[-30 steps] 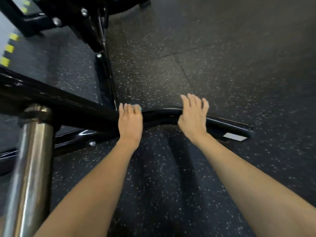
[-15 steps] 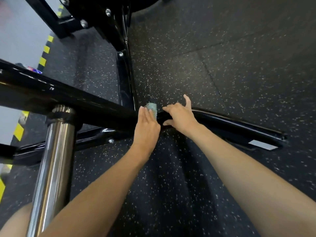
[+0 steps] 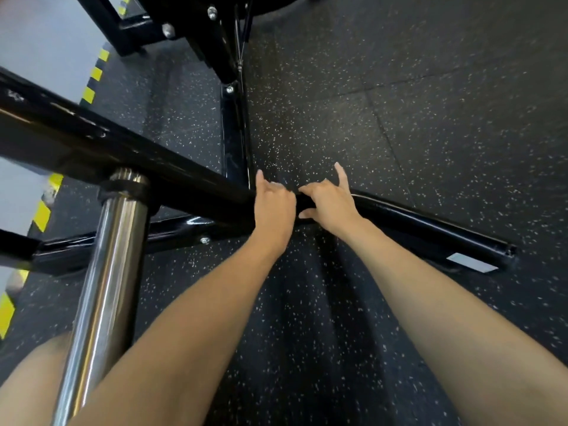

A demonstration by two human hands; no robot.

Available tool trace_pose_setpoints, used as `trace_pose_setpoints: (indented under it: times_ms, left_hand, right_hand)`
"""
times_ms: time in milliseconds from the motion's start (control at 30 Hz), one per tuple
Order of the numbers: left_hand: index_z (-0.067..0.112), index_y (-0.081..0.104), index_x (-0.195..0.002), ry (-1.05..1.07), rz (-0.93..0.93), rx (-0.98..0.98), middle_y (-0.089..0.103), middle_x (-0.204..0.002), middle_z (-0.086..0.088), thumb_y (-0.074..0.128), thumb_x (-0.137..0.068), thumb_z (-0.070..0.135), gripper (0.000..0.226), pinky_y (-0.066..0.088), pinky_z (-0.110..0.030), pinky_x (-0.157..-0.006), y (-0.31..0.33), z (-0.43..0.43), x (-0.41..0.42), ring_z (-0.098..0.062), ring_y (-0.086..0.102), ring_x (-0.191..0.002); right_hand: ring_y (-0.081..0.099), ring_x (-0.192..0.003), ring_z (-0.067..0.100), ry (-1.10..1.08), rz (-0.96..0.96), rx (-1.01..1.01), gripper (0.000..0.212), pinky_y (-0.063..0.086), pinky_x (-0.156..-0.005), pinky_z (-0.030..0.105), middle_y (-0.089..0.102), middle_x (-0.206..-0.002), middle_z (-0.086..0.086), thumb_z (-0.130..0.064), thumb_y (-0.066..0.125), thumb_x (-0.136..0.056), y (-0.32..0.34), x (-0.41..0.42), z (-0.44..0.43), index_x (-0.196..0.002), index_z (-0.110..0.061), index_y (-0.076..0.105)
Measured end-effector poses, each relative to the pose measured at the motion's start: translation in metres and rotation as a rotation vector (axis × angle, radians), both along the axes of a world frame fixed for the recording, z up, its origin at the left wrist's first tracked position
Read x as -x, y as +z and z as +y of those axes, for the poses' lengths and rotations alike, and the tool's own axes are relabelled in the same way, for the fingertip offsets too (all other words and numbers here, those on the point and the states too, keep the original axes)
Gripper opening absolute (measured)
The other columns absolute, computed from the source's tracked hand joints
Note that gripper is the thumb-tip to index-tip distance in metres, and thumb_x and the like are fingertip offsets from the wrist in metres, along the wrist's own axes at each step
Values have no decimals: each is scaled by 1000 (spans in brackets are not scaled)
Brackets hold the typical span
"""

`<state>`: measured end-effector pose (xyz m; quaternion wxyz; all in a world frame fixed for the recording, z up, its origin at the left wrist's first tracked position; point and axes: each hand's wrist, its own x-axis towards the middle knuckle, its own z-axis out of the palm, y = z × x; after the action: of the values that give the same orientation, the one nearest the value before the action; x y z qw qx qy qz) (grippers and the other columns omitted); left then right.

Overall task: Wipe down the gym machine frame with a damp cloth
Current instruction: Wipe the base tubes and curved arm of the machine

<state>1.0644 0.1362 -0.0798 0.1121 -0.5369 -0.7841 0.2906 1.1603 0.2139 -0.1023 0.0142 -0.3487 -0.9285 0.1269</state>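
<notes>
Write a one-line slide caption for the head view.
Left hand and right hand hold a black bar above speckled floor, beside a chrome post.

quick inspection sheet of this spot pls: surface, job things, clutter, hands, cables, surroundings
surface: black speckled rubber floor, tile seams visible
job's things: black floor bar of the machine frame, white label near its end; cloth not clearly in view
clutter: nothing seen
hands: left hand on the bar at the junction, fingers bent, what it holds is hidden; right hand grips the bar beside it
cables: thin cable runs down by the upright
surroundings: chrome post near left; yellow-black stripe at the floor's edge
</notes>
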Motion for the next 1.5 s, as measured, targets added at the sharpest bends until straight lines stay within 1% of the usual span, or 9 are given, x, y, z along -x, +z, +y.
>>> trace_pose_setpoints:
  times_ms: [267, 467, 633, 767, 900, 1000, 1133, 1300, 1500]
  left_hand:
    - [-8, 23, -146, -103, 8, -222, 31, -150, -26, 40, -99, 15, 54, -1, -50, -113, -47, -47, -19, -38, 24, -143]
    - [-3, 50, -134, -159, -327, -468, 51, -139, -20, 81, -62, -2, 79, 25, -44, -111, -52, -31, -25, -33, 46, -132]
    - [-3, 57, -127, -363, -495, -494, 57, -132, -20, 69, -68, -9, 61, 32, -43, -110, -48, -16, -23, -32, 52, -126]
    - [7, 66, -120, -497, -396, -296, 65, -124, -10, 32, -81, 6, 51, 44, -34, -105, -41, -18, 2, -22, 60, -118]
    - [0, 56, -128, -397, -351, -293, 57, -131, -18, 56, -81, -1, 47, 27, -35, -112, -22, -34, 24, -28, 53, -125]
    - [6, 47, -132, -213, -241, -152, 51, -134, -9, 43, -96, 7, 36, 2, -36, -119, -9, -34, 15, -23, 41, -131]
    - [12, 60, -112, -54, -244, -108, 64, -106, -4, 52, -90, 6, 24, 11, -41, -120, 15, 4, 6, -21, 56, -109]
    - [-8, 41, -137, -221, 25, 6, 51, -135, -26, 41, -97, 8, 43, 9, -50, -119, -4, -41, -6, -40, 42, -131]
    - [2, 60, -118, -60, 19, -23, 64, -116, -16, 44, -95, 10, 29, 11, -47, -119, 1, -4, 0, -30, 58, -113]
  right_hand:
    - [52, -122, 17, 21, -34, -24, 57, -17, -115, 42, 64, -124, -5, -47, 64, -86, 4, 1, -1, -137, -23, 51]
    - [52, -124, 15, 47, -6, 145, 43, -31, -105, 41, 65, -121, -8, -23, 64, -87, 5, -6, 16, -129, -29, 56]
    - [49, -124, 17, -64, -112, 55, 47, -27, -108, 50, 58, -118, -2, -19, 59, -87, 0, -11, 16, -132, -15, 46]
    - [34, -137, 19, -76, -222, -35, 58, -24, -109, 50, 46, -137, 5, -35, 62, -89, -2, -8, 11, -138, -9, 42]
    - [20, -146, 19, -48, -273, -29, 82, -27, -106, 49, 31, -154, 8, -36, 64, -89, -1, -10, 9, -152, -8, 19]
    - [46, -131, 23, -42, -258, -31, 69, -22, -111, 51, 55, -133, 5, -40, 65, -87, 2, -9, 13, -144, -11, 37]
    - [59, -113, 21, -30, -255, -45, 54, -24, -110, 46, 63, -116, 2, -42, 66, -86, 1, -12, 18, -130, -14, 52]
    - [59, -114, 21, -6, -269, -94, 53, -22, -111, 46, 62, -117, 1, -43, 64, -87, 5, -10, 15, -129, -14, 52]
    - [60, -111, 20, -33, -271, -80, 48, -22, -112, 45, 63, -113, 1, -40, 65, -87, 2, -12, 13, -127, -16, 53]
